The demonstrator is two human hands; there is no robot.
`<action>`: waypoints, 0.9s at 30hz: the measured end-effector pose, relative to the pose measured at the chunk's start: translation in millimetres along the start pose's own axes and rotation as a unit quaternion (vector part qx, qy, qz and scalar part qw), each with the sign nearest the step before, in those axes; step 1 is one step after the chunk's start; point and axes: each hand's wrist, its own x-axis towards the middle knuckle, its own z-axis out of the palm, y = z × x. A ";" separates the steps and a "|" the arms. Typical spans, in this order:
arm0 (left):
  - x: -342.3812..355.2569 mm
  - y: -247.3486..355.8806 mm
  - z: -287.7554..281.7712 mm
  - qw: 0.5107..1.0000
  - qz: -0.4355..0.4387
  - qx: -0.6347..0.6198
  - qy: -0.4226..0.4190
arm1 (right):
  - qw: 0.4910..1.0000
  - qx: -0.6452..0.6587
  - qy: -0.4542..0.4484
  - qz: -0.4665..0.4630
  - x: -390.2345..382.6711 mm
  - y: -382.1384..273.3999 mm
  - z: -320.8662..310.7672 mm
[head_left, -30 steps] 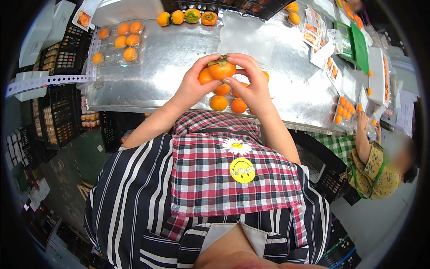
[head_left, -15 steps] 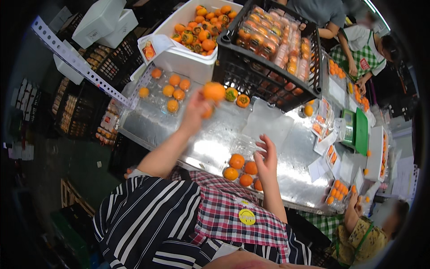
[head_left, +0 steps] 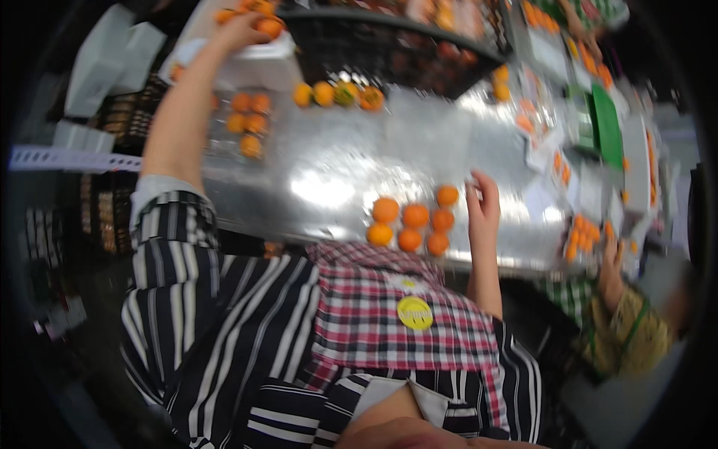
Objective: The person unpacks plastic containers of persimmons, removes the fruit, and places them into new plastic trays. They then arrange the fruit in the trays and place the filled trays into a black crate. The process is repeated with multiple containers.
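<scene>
My left hand [head_left: 243, 31] reaches over the white foam box [head_left: 258, 66] at the upper left, its fingers on the orange persimmons [head_left: 269, 28] inside. Blur and the frame's edge hide whether it grips one. My right hand [head_left: 484, 200] is open above the metal table, fingers apart and empty, just right of several persimmons [head_left: 415, 215]. These sit in rows near the table's front edge, apparently in a clear plastic tray. Several more persimmons [head_left: 345, 93] stand in a line below the black crate, some with green tops showing.
A black crate [head_left: 389, 56] of packed fruit stands at the back of the metal table [head_left: 321, 161]. Left lies another clear tray of persimmons [head_left: 250, 123]. Papers, a green-lidded container [head_left: 606, 127] and more fruit are at right. A co-worker's hand [head_left: 612, 258] is at lower right.
My left hand has moved from the line of persimmons up and left to the foam box. More persimmons now show in that line. My right hand has shifted right, off the near tray.
</scene>
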 end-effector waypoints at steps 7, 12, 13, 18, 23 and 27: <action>21.8 -89.6 16.9 0.983 0.027 -0.149 0.108 | 0.999 -0.036 0.018 0.011 -7.0 8.0 -11.1; -99.5 60.7 -3.6 0.878 -0.048 -0.381 0.285 | 0.991 -0.115 -0.023 0.056 -35.0 25.7 -4.9; -126.3 82.7 3.9 0.875 -0.054 -0.400 0.268 | 0.990 -0.124 -0.038 0.058 -36.5 26.7 1.0; -231.2 214.8 75.2 0.924 -0.010 -0.377 -0.069 | 0.990 -0.115 -0.075 0.018 -32.8 16.4 23.7; -261.8 275.9 123.8 0.937 0.179 -0.257 -0.155 | 0.991 -0.099 -0.090 -0.017 -22.6 1.8 35.4; -259.9 282.4 125.1 0.945 0.161 -0.191 -0.210 | 0.991 -0.086 -0.099 -0.021 -26.2 -3.3 36.9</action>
